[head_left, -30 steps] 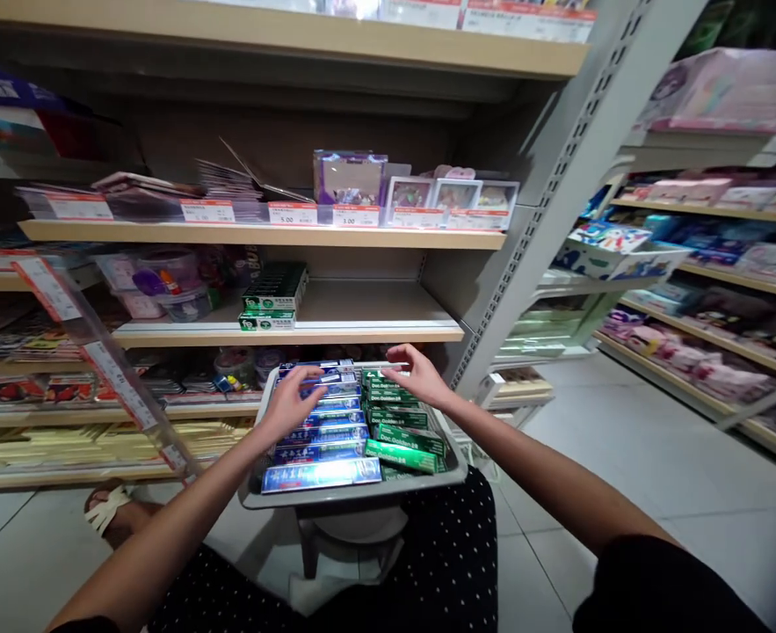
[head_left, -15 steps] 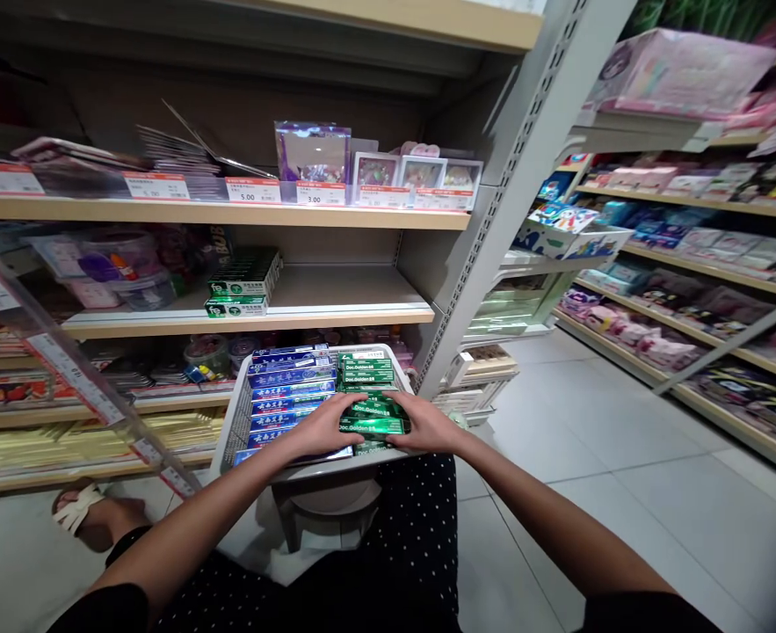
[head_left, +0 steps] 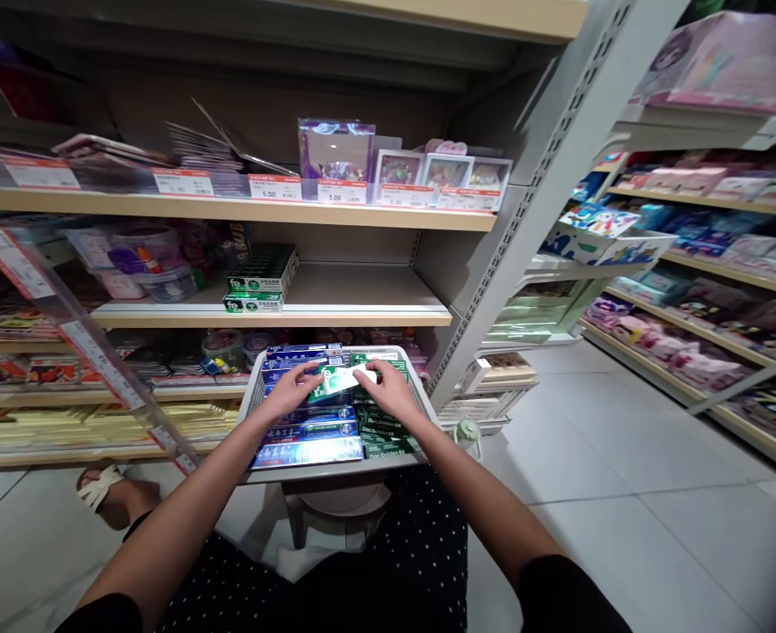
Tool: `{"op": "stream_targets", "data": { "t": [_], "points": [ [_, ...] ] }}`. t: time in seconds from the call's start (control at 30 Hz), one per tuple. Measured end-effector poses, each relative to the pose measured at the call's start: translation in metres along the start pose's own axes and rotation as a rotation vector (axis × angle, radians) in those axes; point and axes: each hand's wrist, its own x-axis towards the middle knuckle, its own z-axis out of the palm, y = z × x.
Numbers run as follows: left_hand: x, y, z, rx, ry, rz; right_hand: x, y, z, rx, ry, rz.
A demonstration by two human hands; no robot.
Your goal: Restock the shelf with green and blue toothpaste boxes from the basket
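A green and white toothpaste box [head_left: 341,380] is held up level between my two hands, above the basket. My left hand [head_left: 292,391] pinches its left end, and my right hand [head_left: 388,393] grips its right end with the thumb on top. Under it, a grey plastic basket [head_left: 250,406] carries a row of blue toothpaste boxes [head_left: 308,451] on the left. Dark green boxes marked Doc.Golden [head_left: 384,426] lie stacked on the right. My forearms and hands cover part of both rows.
The basket rests on a grey stool [head_left: 335,501] before my knees. On the middle shelf [head_left: 367,290] stands a stack of green and white boxes [head_left: 259,277] beside plastic tubs [head_left: 156,259]. A slanted price-label strip [head_left: 97,360] juts out at left; a metal post [head_left: 525,211] rises at right.
Both hands have lifted from the green boxes at the basket's right front and moved up and left. A green and white toothpaste box is now raised between them. The view has shifted slightly.
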Motion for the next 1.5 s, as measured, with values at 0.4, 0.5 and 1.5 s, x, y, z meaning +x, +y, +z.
{"op": "stream_targets", "data": {
  "t": [0.4,0.5,1.5],
  "points": [
    [0.003,-0.053,-0.036,-0.033,0.594,0.059,0.030,-0.020,0.081,-0.090,0.069,-0.086],
    [0.001,-0.052,-0.036,-0.107,0.590,0.081,0.026,-0.020,0.082,-0.046,0.065,-0.126],
    [-0.003,-0.061,-0.049,-0.422,0.429,-0.077,0.029,-0.016,0.103,0.782,0.029,0.216]
  ]
}}
